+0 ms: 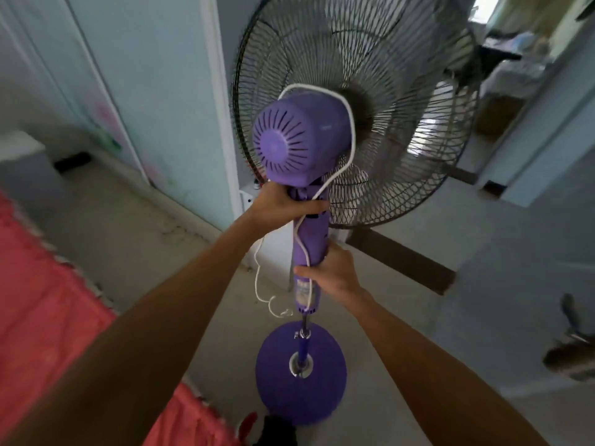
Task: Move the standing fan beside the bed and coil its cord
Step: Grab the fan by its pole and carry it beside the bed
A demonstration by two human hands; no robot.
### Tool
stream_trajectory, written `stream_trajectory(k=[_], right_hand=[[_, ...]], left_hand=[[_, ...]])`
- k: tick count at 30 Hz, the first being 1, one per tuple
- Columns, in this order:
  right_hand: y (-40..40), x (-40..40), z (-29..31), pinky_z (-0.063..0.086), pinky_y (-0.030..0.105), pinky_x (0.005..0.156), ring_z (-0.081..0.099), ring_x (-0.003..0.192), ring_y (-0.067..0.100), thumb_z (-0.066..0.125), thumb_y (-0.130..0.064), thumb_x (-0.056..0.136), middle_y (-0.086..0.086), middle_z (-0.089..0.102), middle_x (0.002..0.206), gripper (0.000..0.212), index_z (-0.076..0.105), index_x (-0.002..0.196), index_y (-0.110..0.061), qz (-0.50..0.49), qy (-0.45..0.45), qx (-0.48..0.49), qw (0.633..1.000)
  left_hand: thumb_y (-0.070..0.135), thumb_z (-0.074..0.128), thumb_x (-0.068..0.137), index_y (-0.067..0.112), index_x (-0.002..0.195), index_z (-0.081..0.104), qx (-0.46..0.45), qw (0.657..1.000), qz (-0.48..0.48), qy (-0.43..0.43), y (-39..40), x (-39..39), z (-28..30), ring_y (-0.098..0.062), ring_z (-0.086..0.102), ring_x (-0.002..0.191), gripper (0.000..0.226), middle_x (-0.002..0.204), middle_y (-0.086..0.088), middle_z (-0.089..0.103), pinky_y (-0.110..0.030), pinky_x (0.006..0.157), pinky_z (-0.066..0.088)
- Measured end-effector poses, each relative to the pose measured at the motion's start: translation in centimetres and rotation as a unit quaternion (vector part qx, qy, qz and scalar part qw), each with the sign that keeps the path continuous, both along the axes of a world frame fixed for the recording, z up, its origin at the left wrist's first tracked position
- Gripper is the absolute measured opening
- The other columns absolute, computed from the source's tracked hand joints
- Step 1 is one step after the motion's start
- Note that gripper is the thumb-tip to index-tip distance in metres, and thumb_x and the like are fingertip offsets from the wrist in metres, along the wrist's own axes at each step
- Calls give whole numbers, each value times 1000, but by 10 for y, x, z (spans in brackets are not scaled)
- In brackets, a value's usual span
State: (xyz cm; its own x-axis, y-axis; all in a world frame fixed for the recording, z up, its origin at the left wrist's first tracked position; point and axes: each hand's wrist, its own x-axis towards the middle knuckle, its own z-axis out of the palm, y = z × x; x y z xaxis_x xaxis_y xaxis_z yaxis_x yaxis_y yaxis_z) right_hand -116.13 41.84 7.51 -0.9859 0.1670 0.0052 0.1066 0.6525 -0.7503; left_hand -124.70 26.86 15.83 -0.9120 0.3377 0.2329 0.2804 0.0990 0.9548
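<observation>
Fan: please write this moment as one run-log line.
fan: held upright | left hand: upper column | right hand: lower column | cord: looped over motor, uncoiled | bed: left

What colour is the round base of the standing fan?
Purple: the round plastic base matches the motor housing, seen in the head view.

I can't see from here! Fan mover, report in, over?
Left hand and right hand both gripping purple standing fan column. White cord looped over motor, tail dangling. Pink-covered bed close left.

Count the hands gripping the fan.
2. The left hand grips the purple fan just under its motor housing; the right hand grips lower on the column, over the white cord.
</observation>
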Motion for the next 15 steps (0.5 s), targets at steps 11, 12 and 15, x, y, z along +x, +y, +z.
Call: stream_trajectory(k=[11,12,15], right_hand=[[-109,-184,-1,55,21,61,70,74,13,89,-41,52,-4,73,89,58,64,98,-17,154,-29,-11,988],[-120,-198,-2,52,15,57,69,72,10,90,-41,52,-5,73,87,56,64,97,-18,169,-35,-18,985],[-153,-240,-2,41,3,46,63,65,-2,90,-39,51,-9,70,82,53,62,92,-22,210,-47,-38,976]], left_hand=[[55,92,51,30,106,73,-15,985,174,1,-126,-130,8,-21,71,105,63,108,0,76,-48,91,58],[54,93,51,31,103,74,-14,982,189,-2,-138,-139,8,-21,71,105,60,108,-1,77,-49,90,58],[49,93,51,38,95,73,-26,971,236,-6,-170,-164,11,-19,71,103,49,107,1,77,-47,89,59]])
